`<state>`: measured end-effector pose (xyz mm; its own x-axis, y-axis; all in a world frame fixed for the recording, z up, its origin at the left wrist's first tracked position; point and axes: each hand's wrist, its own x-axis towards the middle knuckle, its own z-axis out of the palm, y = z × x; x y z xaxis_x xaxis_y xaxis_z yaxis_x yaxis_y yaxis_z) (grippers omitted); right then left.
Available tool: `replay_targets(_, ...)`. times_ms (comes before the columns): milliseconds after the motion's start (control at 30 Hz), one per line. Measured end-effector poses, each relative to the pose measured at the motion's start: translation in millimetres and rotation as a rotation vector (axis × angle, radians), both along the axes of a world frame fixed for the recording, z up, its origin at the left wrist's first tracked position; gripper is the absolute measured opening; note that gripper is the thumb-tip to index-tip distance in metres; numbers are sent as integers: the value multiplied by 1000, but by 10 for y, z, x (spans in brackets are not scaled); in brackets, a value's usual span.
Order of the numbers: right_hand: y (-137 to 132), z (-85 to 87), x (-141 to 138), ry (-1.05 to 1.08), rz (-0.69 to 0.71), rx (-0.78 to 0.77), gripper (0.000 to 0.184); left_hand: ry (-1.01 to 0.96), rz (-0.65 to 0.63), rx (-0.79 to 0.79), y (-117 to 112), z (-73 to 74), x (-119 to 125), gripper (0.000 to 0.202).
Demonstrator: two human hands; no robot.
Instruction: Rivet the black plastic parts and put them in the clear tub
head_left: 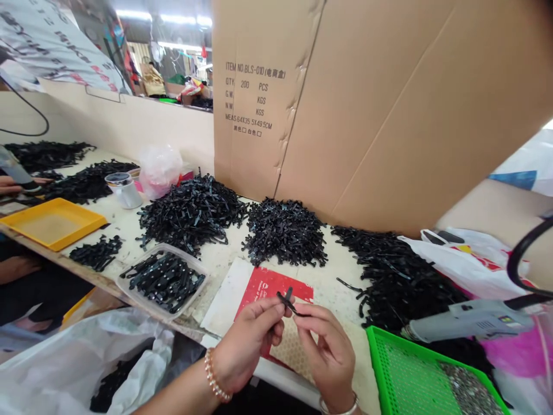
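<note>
Between my hands are slim black plastic strips (287, 302) that cross each other; I cannot tell whether they are joined. My left hand (242, 337), with a beaded bracelet at the wrist, pinches them between thumb and fingers. The fingertips of my right hand (330, 346) are closed on the lower right end of one strip. Beneath both hands lies a red and white printed sheet (248, 288). Just beyond it is a heap of small black parts (285, 233). A clear plastic tub (199, 271) to the left holds black strips with shiny dots.
Piles of black strips (190, 213) line the back, below a large cardboard sheet (371, 115). At right, a grey electric screwdriver (470, 320) lies by a green basket (380, 369) of small metal pieces. A yellow tray (86, 223) and another person's hand (12, 185) are at left.
</note>
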<state>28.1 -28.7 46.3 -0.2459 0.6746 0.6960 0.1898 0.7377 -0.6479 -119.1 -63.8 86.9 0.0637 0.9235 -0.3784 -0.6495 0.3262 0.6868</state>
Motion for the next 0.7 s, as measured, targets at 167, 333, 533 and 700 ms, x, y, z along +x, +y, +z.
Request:
replay_targets(167,70,42,158,-287,5,341,34,5,-37,-36,-15,-3,5,39)
replay_targets(333,66,-55,280,-434,-6,600,41,39,-76,-36,-33,15,26,46)
replay_targets(533,33,-90,367,-438,1,637,40,67,-113,-31,-37,3,12,48)
replay_targets(700,26,-49,388,-433,12,620,38,74,-162,3,-51,-48,6,43)
